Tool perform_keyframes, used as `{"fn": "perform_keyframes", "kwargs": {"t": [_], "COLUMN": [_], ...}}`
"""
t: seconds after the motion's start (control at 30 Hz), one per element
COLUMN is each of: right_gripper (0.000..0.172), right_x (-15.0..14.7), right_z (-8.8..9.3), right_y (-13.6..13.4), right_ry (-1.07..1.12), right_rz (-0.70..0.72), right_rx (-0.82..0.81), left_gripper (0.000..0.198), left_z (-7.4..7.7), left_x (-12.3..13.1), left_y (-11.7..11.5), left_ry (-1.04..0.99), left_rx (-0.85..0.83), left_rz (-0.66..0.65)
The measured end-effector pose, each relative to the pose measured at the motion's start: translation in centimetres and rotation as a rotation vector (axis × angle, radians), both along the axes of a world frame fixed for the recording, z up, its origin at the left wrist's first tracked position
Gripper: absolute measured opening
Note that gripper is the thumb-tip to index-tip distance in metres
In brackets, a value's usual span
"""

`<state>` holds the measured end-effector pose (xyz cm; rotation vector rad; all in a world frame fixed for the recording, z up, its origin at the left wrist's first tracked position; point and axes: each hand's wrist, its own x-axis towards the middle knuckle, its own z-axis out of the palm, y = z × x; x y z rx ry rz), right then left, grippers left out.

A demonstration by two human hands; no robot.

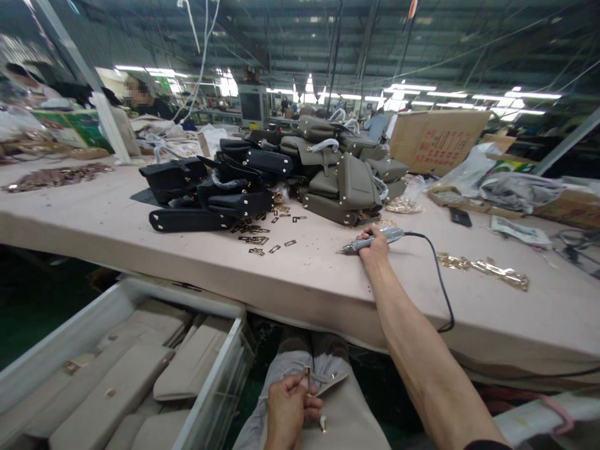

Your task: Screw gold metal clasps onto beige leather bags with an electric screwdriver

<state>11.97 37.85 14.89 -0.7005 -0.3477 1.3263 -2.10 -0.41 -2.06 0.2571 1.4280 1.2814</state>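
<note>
My right hand [374,242] is wrapped around a grey electric screwdriver [392,234], which lies low over the table with its tip pointing left. A black cord runs from its back end. Down at my lap, my left hand [288,406] pinches a small gold-coloured metal fitting [307,377] upright between thumb and fingers. Close against those fingers is a beige strap end [334,384]. A beige bag [351,419] rests across my legs, with a small metal catch [323,423] on its surface. My left fingertips partly hide where fitting and strap meet.
Black handbags [194,200] and olive handbags [347,187] are piled on the pink-covered table [309,281]. Several metal frames [255,237] lie in front. Gold fittings [497,272] sit at right. A white crate [206,400] of beige bags stands at left. A cardboard box [435,140] is behind.
</note>
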Motion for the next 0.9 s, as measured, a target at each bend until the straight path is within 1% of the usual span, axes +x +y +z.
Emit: {"fn": "perform_keyframes", "kwargs": {"t": [0.1,0.17,0.23,0.4,0.53,0.67,0.83,0.9], "right_gripper": [0.028,0.025,0.024,0.024,0.024,0.025,0.028,0.03], "right_x": [0.4,0.6,0.8,1.4,1.7,1.6,1.4,1.5], "right_z": [0.4,0.7,0.9,1.0,0.9,0.5,-0.1,-0.2], "right_y": [-0.4,-0.9,-1.5,-3.1,-3.8,-3.9,-3.8,-3.7], "right_ry": [0.024,0.037,0.046,0.095,0.073,0.017,0.004,0.004], "right_rz": [0.015,0.02,0.02,0.027,-0.005,-0.036,-0.027,-0.016], "right_rx": [0.005,0.008,0.013,0.041,0.029,-0.014,-0.031,-0.022], "left_gripper": [0.028,0.019,0.015,0.015,0.014,0.011,0.016,0.014], "left_z": [-0.1,0.1,0.5,1.6,2.1,2.2,2.6,2.7], "left_x": [0.0,0.0,0.0,-0.2,-0.2,0.0,-0.2,-0.2], "left_y": [0.3,0.3,0.3,0.1,0.2,0.2,0.0,0.0], "left_ry": [0.0,-0.016,-0.031,-0.021,-0.024,-0.003,-0.016,-0.026], "left_rx": [-0.026,-0.03,-0.03,-0.043,-0.035,-0.045,-0.051,-0.052], "left_rz": [0.011,0.011,0.01,-0.015,-0.024,-0.023,-0.027,-0.03]}}
